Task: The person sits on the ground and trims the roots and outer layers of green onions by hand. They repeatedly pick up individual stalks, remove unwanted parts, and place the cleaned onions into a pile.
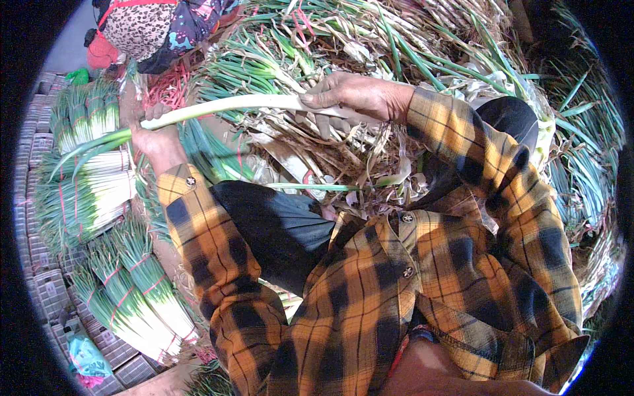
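Note:
A long green onion (237, 102) stretches between my two hands, its pale shaft bowed slightly upward. My left hand (159, 134) is closed around it where the white turns green, and its leaves trail off to the left. At the other end, my right hand (349, 96) grips the white shaft between thumb and fingers; the root tip is hidden behind that hand. Below my right hand lies a heap of dry, peeled outer leaves and stalks (317, 148). A further green stalk (317, 187) lies across the front of this litter.
Bundles of green onions bound with red ties (143, 287) lie at left, beside stacked plastic crates (52, 292). Loose onions (247, 64) are piled ahead, more (584, 163) at right. Red ties (171, 89) lie near another person (141, 29) at top left. A blue plastic bag (89, 356) rests at lower left.

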### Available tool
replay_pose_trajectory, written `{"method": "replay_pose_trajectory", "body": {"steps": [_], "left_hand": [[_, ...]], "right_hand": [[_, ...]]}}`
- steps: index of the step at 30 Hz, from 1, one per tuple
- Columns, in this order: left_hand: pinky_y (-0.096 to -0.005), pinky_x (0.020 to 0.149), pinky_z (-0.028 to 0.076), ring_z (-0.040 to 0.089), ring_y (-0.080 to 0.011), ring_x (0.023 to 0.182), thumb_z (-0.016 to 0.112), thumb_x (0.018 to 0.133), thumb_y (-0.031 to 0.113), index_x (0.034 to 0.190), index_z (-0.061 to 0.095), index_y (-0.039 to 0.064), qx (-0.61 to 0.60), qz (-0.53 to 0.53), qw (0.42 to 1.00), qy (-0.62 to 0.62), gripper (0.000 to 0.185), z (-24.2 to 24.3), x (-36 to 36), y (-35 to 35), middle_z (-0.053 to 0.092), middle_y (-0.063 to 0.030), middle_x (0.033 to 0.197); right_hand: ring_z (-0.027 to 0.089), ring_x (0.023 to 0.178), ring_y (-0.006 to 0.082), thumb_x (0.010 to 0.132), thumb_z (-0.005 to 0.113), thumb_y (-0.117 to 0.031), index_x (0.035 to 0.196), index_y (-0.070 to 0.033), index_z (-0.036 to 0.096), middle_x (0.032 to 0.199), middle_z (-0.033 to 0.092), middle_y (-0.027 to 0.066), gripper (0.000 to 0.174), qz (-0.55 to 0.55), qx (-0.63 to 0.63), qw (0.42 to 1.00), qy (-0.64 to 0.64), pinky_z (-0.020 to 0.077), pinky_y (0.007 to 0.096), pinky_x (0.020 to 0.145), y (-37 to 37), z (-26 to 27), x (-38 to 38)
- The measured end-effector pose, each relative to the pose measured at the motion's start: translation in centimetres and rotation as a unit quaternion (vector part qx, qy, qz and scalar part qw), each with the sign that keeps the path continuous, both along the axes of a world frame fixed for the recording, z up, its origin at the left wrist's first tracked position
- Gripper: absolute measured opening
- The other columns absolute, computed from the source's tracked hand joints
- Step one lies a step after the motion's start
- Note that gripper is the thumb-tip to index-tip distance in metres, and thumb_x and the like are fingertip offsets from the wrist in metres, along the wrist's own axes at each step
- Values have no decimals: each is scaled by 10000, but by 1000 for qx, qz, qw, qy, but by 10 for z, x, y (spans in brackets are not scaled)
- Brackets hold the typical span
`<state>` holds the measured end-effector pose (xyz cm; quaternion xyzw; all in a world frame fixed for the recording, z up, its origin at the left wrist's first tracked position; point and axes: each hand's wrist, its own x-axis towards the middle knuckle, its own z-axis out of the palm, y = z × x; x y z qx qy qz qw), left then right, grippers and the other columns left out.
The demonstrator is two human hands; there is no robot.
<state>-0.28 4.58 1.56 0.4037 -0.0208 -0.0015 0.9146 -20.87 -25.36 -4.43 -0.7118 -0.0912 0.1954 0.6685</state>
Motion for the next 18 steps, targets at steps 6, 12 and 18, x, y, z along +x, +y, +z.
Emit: {"method": "replay_pose_trajectory", "body": {"steps": [6,12,18], "left_hand": [[-295,456,239,274,-131,461,478,886,307,625,386,154,18,28,997,64,316,-11,16,-3,280,30,534],[-291,448,266,297,-136,447,493,895,316,637,367,160,80,113,989,61,327,-8,6,-15,286,28,504],[-301,429,273,297,-144,428,491,899,319,642,355,155,73,164,980,89,335,-10,3,5,288,22,492]], "right_hand": [[531,485,65,920,535,-327,910,-37,649,663,619,21,312,-24,176,969,171,434,210,415,8,-19,0],[536,471,105,914,554,-321,861,-15,663,611,623,54,329,-194,50,980,1,432,243,440,27,-31,-5],[571,554,152,836,638,-272,894,-58,693,647,644,69,229,-227,-189,935,-198,469,329,562,42,-32,-1]]}}
